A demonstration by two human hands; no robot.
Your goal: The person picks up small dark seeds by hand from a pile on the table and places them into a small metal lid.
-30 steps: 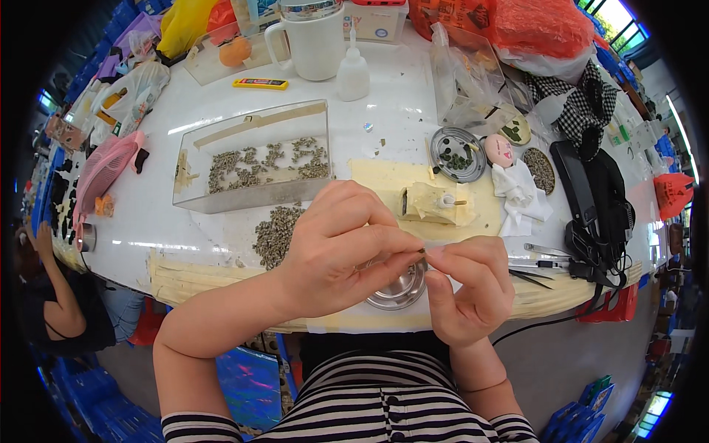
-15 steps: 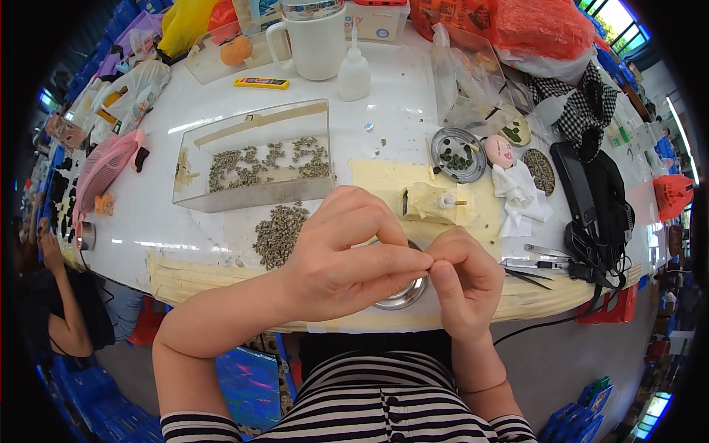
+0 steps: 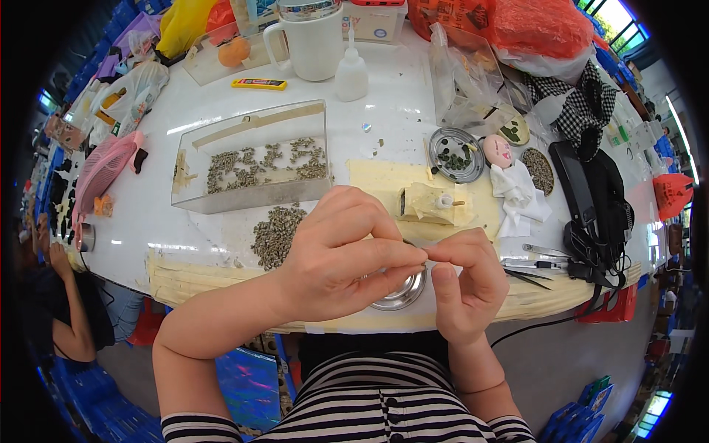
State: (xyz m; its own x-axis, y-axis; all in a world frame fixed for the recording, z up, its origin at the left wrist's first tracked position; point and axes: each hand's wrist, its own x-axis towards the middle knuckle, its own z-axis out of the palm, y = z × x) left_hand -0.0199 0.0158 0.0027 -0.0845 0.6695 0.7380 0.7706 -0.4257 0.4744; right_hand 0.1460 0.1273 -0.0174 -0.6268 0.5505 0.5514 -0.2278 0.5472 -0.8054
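Over the near edge of the table, my left hand (image 3: 354, 258) is closed in a pinch, thumb against forefinger. My right hand (image 3: 469, 284) meets it at the fingertips, its forefinger touching the tip of the left pinch and its thumb apart below. Whatever lies between the fingertips is too small or hidden to make out. Beneath the hands is a round shiny metal dish (image 3: 405, 300), partly covered by them. A pile of small grey-brown pieces (image 3: 278, 235) lies left of my left hand. Beyond the hands stands a small tape-wrapped block (image 3: 434, 204) with a peg on it.
A clear plastic box (image 3: 251, 193) holds more small pieces at the left. A metal dish (image 3: 476, 166) with dark green bits, white tissue (image 3: 517, 193), tweezers (image 3: 533, 279) and black straps (image 3: 591, 207) lie right. A white mug (image 3: 314, 48) and squeeze bottle (image 3: 352, 76) stand behind. Another person sits far left.
The right thumb has come away from the left fingertips, and its forefinger now reaches across to them. Both hands have otherwise barely moved.
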